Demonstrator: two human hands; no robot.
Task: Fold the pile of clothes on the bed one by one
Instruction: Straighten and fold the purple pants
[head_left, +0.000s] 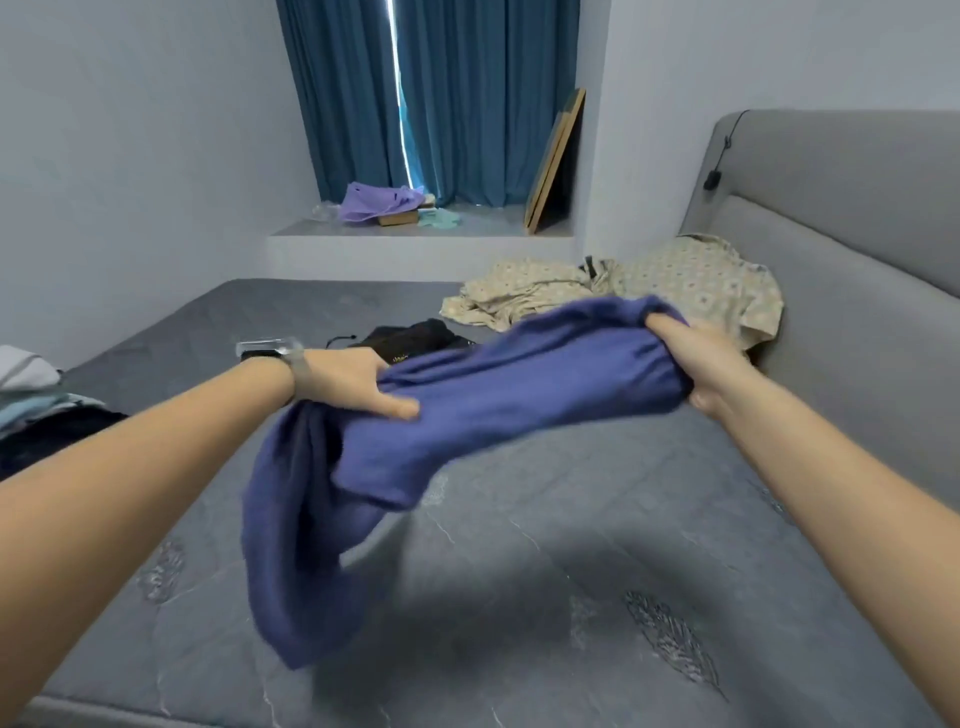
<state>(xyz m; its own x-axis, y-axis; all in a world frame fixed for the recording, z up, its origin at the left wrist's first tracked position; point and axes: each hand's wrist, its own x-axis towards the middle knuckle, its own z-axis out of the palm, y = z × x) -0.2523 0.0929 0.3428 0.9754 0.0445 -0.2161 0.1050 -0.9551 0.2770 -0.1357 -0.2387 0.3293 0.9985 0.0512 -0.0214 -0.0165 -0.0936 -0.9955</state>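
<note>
Left hand (345, 382) and right hand (698, 358) each gripped the blue garment (519, 374) above the bed (519, 597); patterned shirt (675, 283) lay beyond right hand.

A matt, soft-knit blue garment (519, 384) is seen above a quilted, faintly sheened grey mattress (519, 597); a headboard (857, 218) is upholstered in woven cloth.

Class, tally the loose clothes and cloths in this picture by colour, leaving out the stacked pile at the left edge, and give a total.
Blue: 1, the garment held by left hand and right hand
Patterned beige: 1, heap by the headboard
Black: 1, item on the mattress
Purple: 1, cloth on the sill
Mint green: 1, cloth on the sill
Total: 5
</note>
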